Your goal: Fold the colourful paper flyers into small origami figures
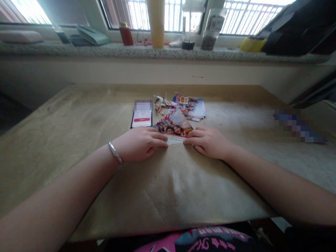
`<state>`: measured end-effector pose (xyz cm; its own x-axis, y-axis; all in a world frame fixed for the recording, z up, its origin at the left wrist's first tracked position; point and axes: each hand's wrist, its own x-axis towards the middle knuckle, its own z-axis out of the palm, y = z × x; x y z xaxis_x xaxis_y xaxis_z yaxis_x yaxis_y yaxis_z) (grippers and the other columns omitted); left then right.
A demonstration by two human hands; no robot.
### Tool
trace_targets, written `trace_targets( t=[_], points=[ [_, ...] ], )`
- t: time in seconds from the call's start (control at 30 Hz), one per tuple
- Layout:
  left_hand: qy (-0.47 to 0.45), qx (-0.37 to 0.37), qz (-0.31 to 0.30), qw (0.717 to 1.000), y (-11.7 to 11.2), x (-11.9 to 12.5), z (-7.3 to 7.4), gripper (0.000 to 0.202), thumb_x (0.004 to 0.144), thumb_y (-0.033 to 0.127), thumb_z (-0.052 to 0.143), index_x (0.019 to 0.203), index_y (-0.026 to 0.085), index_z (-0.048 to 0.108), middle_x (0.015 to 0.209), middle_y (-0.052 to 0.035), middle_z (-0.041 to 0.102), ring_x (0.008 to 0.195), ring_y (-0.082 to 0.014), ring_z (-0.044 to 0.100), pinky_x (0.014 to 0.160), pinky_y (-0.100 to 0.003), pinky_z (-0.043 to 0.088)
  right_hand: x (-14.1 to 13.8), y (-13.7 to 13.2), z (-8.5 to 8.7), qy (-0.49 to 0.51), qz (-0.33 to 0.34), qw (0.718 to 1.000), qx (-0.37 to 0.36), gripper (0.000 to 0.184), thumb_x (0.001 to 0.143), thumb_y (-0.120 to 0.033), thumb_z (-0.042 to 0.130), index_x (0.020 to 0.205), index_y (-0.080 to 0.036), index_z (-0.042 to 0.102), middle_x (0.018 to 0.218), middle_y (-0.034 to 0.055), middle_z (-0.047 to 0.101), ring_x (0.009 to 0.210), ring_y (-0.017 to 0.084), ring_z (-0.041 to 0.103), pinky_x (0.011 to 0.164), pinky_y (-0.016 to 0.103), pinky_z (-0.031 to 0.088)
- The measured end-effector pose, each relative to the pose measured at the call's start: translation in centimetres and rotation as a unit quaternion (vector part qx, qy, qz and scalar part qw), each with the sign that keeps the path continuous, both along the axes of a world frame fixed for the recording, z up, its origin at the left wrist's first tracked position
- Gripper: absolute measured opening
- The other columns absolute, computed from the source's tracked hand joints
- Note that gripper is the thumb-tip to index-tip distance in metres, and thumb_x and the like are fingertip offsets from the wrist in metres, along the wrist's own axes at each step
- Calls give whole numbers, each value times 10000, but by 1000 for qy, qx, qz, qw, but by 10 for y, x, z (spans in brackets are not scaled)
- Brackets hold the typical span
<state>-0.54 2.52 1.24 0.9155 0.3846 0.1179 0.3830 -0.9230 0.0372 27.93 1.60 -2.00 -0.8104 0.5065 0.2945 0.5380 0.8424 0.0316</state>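
A partly folded sheet of printed paper (pixel 174 123) lies on the table between my two hands, its upper part coming to a point and a white strip along its near edge. My left hand (pixel 140 142), with a silver bangle at the wrist, has its fingers pressed on the paper's left corner. On the right corner, the closed fingers of my right hand (pixel 206 141) grip the same paper. Just beyond are a crumpled-looking folded paper piece (pixel 162 104) and a stack of printed flyers (pixel 194 106). A phone (pixel 141 117) with its screen lit rests beyond my left hand.
A tan cover (pixel 105 105) spreads over the table. Something blurred out (pixel 299 127) lies at the far right. Along the stone windowsill (pixel 105 50) stand a red-capped jar (pixel 126 34), a tall yellow cylinder (pixel 156 24), a clear container (pixel 211 29) and a dark bag (pixel 296 31).
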Motion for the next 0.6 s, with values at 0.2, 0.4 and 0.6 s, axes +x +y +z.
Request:
trace_targets(
  t=[0.2,0.4,0.6],
  points=[
    [-1,-12,-1,1000,3,-3,2,454,749,67,472,1096,281,673,1140,10,674,1026,-182,608,924,-327,486,1,0,-1,4,5,1000,1,297,864,-157,472,1058,-223,687,991,63,669,863,182,554,704,287,420],
    [11,-36,8,999,7,-8,1,448,764,69,458,1079,289,690,1165,28,668,1074,-175,604,936,-303,488,2,0,-1,-1,3,1000,1,299,852,-150,481,1055,-223,687,982,66,667,856,183,548,702,289,414],
    [-3,-75,7,997,12,-12,-1,436,769,54,444,1020,287,714,1150,47,677,1077,-143,614,953,-270,482,1,-2,0,-24,4,999,27,288,889,-181,452,1058,-216,683,982,76,671,845,180,554,691,289,402]
  ],
)
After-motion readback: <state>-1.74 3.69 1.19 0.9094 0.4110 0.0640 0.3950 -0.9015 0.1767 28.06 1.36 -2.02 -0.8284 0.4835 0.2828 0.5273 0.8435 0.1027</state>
